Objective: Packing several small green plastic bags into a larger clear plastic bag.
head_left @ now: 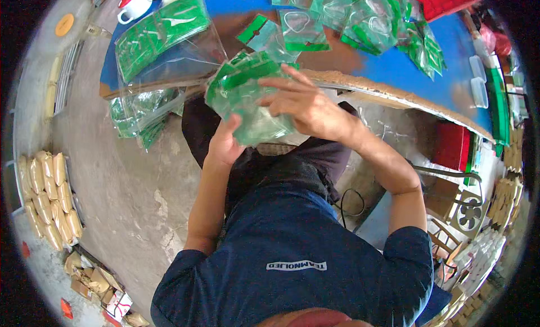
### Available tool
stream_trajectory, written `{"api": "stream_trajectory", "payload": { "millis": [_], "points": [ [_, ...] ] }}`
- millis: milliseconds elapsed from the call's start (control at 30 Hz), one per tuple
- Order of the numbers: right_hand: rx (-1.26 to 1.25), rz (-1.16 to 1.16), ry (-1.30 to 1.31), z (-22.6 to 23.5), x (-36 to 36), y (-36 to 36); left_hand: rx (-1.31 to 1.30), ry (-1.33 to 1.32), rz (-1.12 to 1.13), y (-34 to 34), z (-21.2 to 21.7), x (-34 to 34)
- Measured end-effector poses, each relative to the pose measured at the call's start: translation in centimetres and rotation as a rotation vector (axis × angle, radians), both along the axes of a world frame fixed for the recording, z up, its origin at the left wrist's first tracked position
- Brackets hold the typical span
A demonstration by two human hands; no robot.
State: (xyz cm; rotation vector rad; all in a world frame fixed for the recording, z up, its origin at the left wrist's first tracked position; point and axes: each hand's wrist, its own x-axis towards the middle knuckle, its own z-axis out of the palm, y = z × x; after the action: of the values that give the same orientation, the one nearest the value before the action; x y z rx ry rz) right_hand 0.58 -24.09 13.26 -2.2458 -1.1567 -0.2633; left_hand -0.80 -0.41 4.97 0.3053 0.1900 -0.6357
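Over the person's lap, the left hand gripped a bundle of green-and-clear packets, the right hand spread-fingered across it, apparently straightening them, the next move likely needing a steady left hold.

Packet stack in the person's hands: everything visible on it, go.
The packet stack looks like thin, glossy plastic: several loosely fanned layers, mostly clear with a pale green tint, darker green bands toward the top. It's tilted, held above the lap by the near edge of the blue-topped table. The left hand grips its lower left, thumb on the face; the right hand has fingers across its right side. Blur hides the count and any contents.
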Motion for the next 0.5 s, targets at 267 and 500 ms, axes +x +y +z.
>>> {"api": "stream_trajectory", "payload": {
  "millis": [267,500],
  "points": [
    [-0.321,-0.378,-0.224,-4.3,4.0,-1.5,0.081,-0.243,0.193,2.2,-3.2,-0.6],
    [0.127,-0.305,0.066,-4.6,5.7,-1.4,0.104,-0.171,0.240,-1.1,-0.7,0.6]
  ]
}}
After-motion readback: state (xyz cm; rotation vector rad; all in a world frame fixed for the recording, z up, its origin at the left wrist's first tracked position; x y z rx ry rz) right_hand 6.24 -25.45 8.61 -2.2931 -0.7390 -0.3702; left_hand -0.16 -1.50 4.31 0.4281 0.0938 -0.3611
